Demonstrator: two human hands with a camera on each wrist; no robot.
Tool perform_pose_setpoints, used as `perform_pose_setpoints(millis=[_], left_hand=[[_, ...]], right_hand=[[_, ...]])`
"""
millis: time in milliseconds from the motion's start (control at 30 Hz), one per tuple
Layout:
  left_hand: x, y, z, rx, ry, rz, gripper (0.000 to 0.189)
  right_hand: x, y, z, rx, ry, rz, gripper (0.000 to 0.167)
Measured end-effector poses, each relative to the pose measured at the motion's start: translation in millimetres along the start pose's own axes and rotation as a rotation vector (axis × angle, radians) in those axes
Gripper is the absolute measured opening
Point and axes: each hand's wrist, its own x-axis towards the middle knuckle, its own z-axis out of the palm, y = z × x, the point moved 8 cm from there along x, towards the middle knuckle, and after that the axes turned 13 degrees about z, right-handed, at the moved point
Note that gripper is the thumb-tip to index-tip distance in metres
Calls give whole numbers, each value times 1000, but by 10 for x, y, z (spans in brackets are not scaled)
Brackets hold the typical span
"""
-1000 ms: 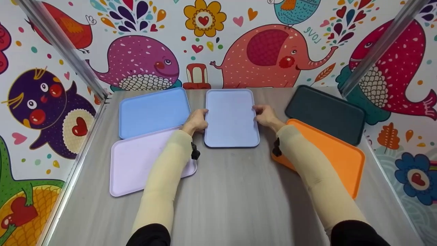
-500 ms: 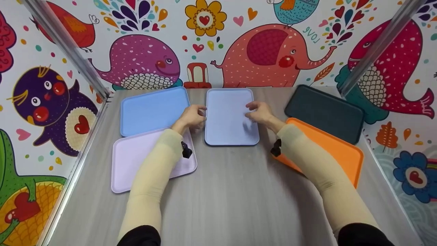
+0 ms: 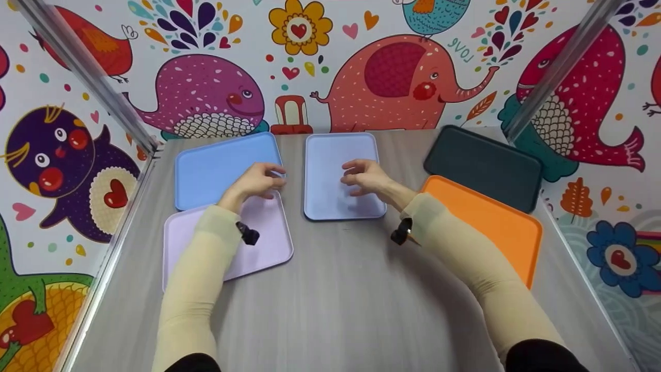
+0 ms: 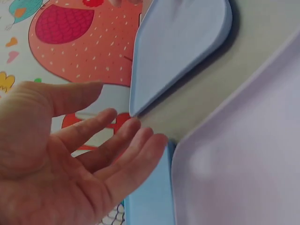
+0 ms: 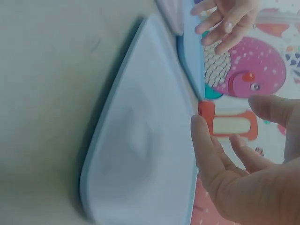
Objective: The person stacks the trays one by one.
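Note:
A periwinkle tray (image 3: 330,155) lies at the back middle of the table. Above it hovers my right hand (image 3: 369,178), fingers loosely bent and holding nothing, its shadow falling on the tray. My left hand (image 3: 255,182) hangs over the place where a blue tray (image 3: 217,170) and a lilac tray (image 3: 263,232) meet. In the left wrist view its fingers (image 4: 126,164) are spread and nothing is between them. The right wrist view has the right hand (image 5: 248,173) apart from the tray surface. The lilac tray's left part is hidden behind the left forearm.
On the right lie a dark green tray (image 3: 485,165) and an orange tray (image 3: 496,232), the latter partly under the right forearm. The grey table (image 3: 315,305) is bounded by printed walls and metal posts (image 3: 563,72) at the back corners.
Both hands have let go of the periwinkle tray's sides. My left hand has drawn away leftward; the right has moved inward over the tray. The trays keep their places.

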Motion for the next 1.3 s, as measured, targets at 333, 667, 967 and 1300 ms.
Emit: perform_pose_setpoints(millis=[333, 667, 967, 1300], left_hand=[[-492, -246, -367, -37, -3, -72, 62], [-1019, -567, -778, -15, 23, -145, 67], [-1545, -894, -1134, 0, 77, -240, 71], [-2065, -1182, -1350, 71, 91, -398, 79]], right_hand=[[-43, -6, 580, 45, -151, 6, 64], [20, -7, 1000, 82, -224, 31, 62], [57, 45, 1316, 104, -251, 83, 64], [98, 116, 1546, 122, -261, 124, 61]])
